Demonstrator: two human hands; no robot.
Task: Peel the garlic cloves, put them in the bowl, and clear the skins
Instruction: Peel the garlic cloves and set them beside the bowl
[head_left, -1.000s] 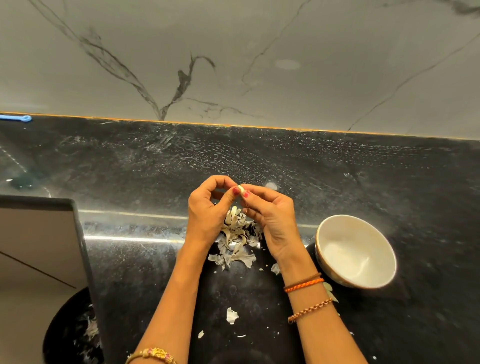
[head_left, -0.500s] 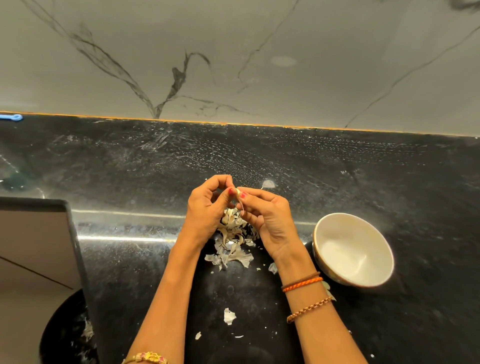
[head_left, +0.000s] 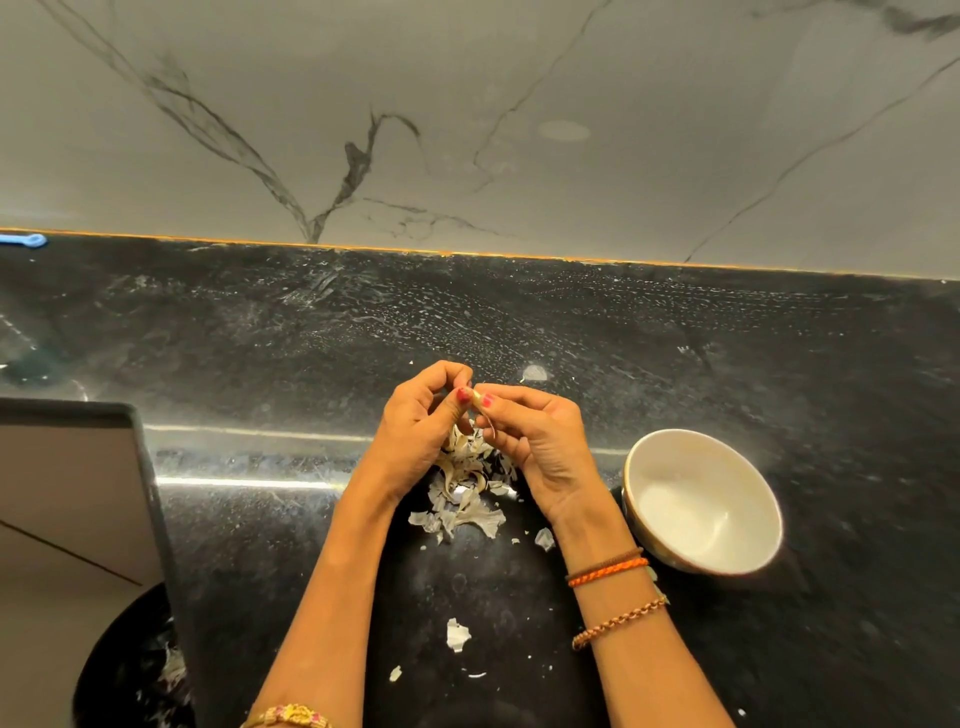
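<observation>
- Your left hand (head_left: 415, 436) and right hand (head_left: 540, 447) meet above the middle of the black counter (head_left: 675, 332), fingertips together.
- Both grips are narrow, closed on one garlic clove (head_left: 475, 397): it sits pinched between the two thumbs and the curled forefingers, with only a pale sliver of it showing between the red-painted nails.
- A thin curl of skin hangs down from the clove beside your right forefinger.
- The pile of skins (head_left: 465, 493) lies on the counter directly below your hands, partly hidden by your left palm.
- Loose scraps are scattered nearer to you: one larger scrap (head_left: 457, 634) between your forearms, smaller bits just below it, and another flake beyond your fingertips toward the wall.
- The white bowl (head_left: 704, 501) stands on the counter to the right of your right wrist, near it but apart; no cloves are visible inside it.
- Your right wrist carries orange and brown bracelets (head_left: 608, 569); a gold one shows on your left forearm at the bottom edge.
- At the lower left, below the counter's edge, a round black bin (head_left: 130, 670) holds some pale skins.
- The marble wall (head_left: 467, 114) with dark veins rises behind the counter.
</observation>
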